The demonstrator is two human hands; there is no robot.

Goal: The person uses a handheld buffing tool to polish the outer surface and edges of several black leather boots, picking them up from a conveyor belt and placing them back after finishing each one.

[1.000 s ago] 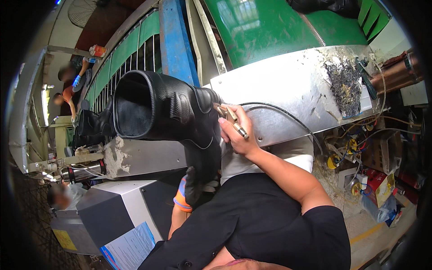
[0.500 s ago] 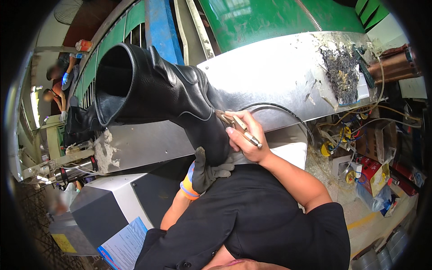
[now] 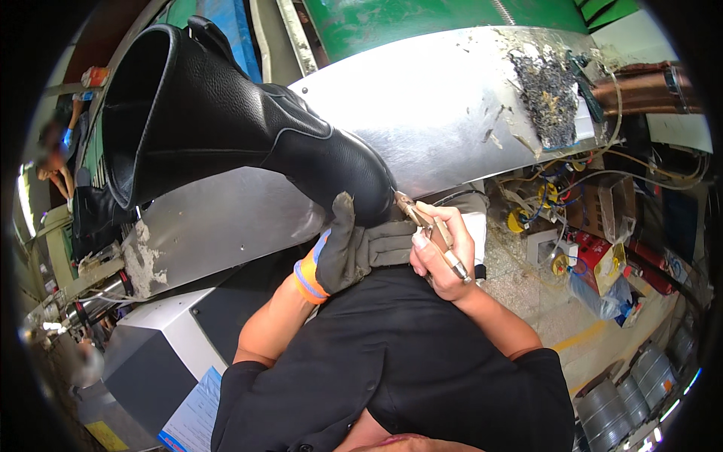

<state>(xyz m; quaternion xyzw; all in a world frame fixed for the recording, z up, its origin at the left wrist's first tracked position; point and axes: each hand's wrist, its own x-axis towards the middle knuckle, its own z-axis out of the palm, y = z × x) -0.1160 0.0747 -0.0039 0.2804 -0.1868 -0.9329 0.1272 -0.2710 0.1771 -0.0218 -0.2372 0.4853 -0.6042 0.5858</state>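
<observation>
A tall black leather boot (image 3: 226,128) is held up in front of me, its open shaft pointing upper left and its foot end near my chest. My left hand (image 3: 354,248), in a grey work glove with an orange and blue cuff, grips the foot of the boot from below. My right hand (image 3: 440,256) is bare and holds a slim metal hand tool (image 3: 433,233) like a pen, its tip touching the boot's lower edge by the glove.
A curved shiny metal machine panel (image 3: 452,98) with a patch of dark debris (image 3: 550,98) lies behind the boot. Grey cabinet (image 3: 158,346) with a paper at lower left. Wires, boxes and a red item clutter the floor at right (image 3: 595,256). Another person stands far left (image 3: 56,162).
The boot has swung closer and larger in view, its shaft tipping up and left. Both hands have shifted toward the centre, still on the boot's foot.
</observation>
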